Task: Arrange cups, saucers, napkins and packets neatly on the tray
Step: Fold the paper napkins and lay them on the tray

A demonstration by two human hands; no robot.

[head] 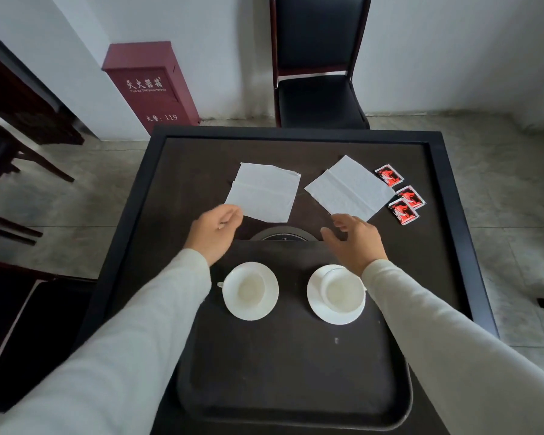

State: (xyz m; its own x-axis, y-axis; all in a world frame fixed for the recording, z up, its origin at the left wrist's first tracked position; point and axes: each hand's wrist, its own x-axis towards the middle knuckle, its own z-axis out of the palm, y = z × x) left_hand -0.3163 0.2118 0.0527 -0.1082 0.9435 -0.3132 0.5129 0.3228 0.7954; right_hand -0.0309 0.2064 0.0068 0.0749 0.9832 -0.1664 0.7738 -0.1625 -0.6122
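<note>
The surface (198, 171) is a dark square top with a raised black border, standing on a grey floor against white walls. A black padded chair (319, 95) stands behind it at the upper centre of the frame, a red box with white lettering (151, 89) leans on the wall at the upper left, and dark wooden furniture (19, 98) fills the left edge. A round dark disc (280, 234) sits in the middle of the surface, partly hidden by the far edge of the tray (280, 356).

Both arms, in pale sleeves, reach forward over the tray. The left hand (215, 227) has its fingers curled at the near corner of the left napkin (264, 191); whether it pinches the paper cannot be made out. The right hand (354, 238) is held loose with fingers spread, fingertips just beside the near corner of the right napkin (349, 188), gripping nothing.

The two white napkins lie flat side by side on the bare surface beyond the tray. Three red and black packets (402, 194) lie in a loose row just right of the right napkin, the nearer two overlapping.

The dark tray takes up the lower centre of the frame. At its far end stand two white saucers, well apart. The left saucer (252, 312) carries the left cup (248, 285), handle pointing left. The right saucer (319, 306) carries the right cup (343, 290), set toward its right side. Both cups stand upright and look empty.
</note>
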